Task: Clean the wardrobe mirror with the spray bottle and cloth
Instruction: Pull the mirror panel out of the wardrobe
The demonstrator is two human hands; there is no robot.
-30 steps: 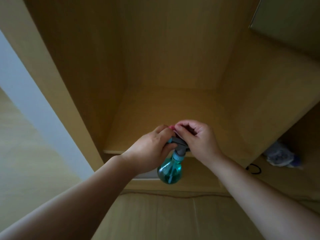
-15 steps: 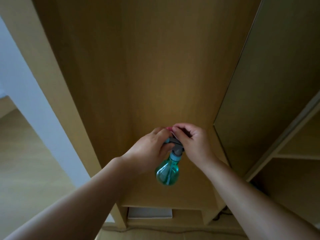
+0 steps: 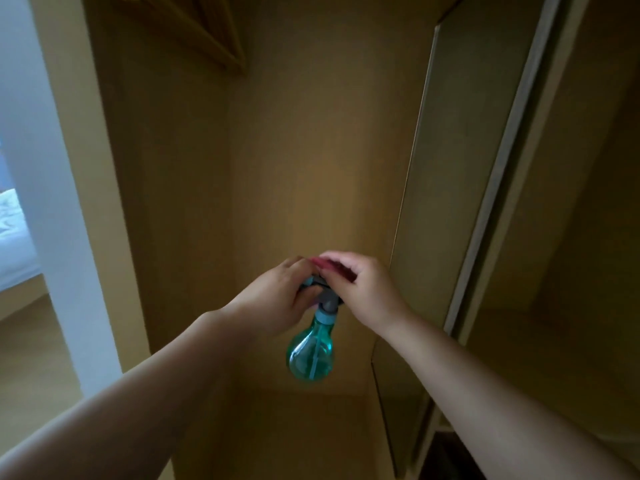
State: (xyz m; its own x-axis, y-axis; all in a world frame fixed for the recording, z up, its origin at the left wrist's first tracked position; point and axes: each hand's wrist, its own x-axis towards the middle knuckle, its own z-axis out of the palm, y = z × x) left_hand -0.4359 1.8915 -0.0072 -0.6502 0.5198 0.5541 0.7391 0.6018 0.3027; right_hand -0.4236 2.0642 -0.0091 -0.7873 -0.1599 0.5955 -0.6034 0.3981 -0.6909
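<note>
A teal see-through spray bottle [image 3: 310,355] with a grey head hangs in front of the open wardrobe. My left hand [image 3: 277,299] grips its grey head from the left. My right hand [image 3: 363,289] curls over the nozzle end from the right, fingers pinching at a small red part [image 3: 320,262] on top. A tall mirror panel [image 3: 446,188] stands edge-on just right of my right hand, reflecting the wood. No cloth shows.
The wooden wardrobe interior [image 3: 294,150] fills the middle, with wooden hangers [image 3: 194,32] at the top. A sliding door frame [image 3: 502,168] runs down the right. A white wall edge [image 3: 45,188] and bedding [image 3: 14,230] lie at the left.
The view has tilted upward along the wardrobe, bringing the hangers and the tall mirror panel into sight. Both hands stay clasped on the spray bottle's head.
</note>
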